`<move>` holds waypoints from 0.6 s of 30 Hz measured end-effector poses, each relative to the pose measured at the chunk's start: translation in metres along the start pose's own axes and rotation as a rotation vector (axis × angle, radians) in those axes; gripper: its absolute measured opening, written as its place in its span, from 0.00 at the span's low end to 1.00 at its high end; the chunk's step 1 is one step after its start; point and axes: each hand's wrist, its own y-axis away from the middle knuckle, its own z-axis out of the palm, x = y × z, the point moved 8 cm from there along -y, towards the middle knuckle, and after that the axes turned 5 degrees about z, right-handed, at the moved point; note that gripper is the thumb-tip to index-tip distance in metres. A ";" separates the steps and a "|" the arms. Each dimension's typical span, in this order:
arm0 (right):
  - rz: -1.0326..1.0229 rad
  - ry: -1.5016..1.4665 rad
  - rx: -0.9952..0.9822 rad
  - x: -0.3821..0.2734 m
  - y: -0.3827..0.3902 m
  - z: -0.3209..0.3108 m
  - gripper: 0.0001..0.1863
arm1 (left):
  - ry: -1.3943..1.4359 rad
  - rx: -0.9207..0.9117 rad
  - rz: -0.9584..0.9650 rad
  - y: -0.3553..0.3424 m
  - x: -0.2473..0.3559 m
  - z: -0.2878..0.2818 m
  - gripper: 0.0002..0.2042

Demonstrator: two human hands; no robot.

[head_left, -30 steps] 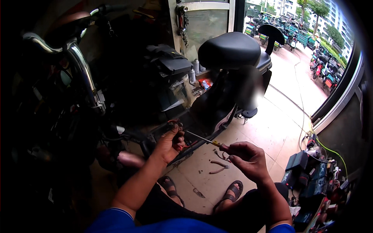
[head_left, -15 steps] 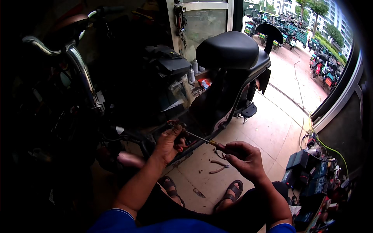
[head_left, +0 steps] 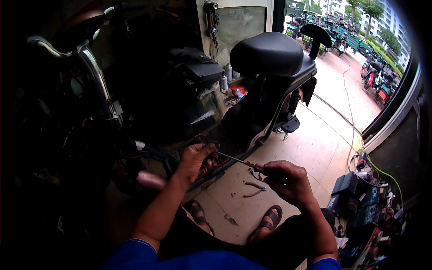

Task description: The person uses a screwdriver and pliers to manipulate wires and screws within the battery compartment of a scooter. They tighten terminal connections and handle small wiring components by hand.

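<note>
A screwdriver (head_left: 231, 157) with a long thin metal shaft runs between my two hands, over the footboard of an electric scooter (head_left: 269, 54). My right hand (head_left: 288, 180) pinches its handle end between thumb and fingers. At the shaft's other end, my left hand (head_left: 192, 161) is closed around a small dark part with red wires beside it; the fingers and shadow hide its kind. On the tiled floor below lies a pair of pliers (head_left: 255, 191), with another small dark tool (head_left: 255, 174) partly behind my right hand.
Chrome handlebars (head_left: 92, 74) rise at the left in deep shadow. Spray cans (head_left: 228, 72) stand by the glass door behind the scooter. Batteries (head_left: 344, 185) and cables crowd the right side, and a cord crosses the doorway. Parked scooters (head_left: 378, 81) line the paving outside.
The view has shifted slightly. My right hand's fingers have turned a little on the screwdriver handle, while my left hand keeps its grip near the shaft's far end.
</note>
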 end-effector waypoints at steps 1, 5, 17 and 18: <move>-0.057 0.127 -0.009 -0.008 -0.001 0.000 0.19 | -0.064 -0.023 0.024 0.001 0.003 0.001 0.15; -0.244 0.415 0.048 -0.011 0.002 -0.004 0.19 | -0.169 -0.022 -0.007 0.004 0.005 0.002 0.14; -0.292 0.560 0.045 -0.022 0.006 -0.005 0.16 | -0.125 -0.033 -0.097 0.003 0.002 0.008 0.14; -0.293 0.566 0.040 -0.023 0.006 0.002 0.16 | -0.104 -0.035 -0.107 0.003 0.000 0.004 0.15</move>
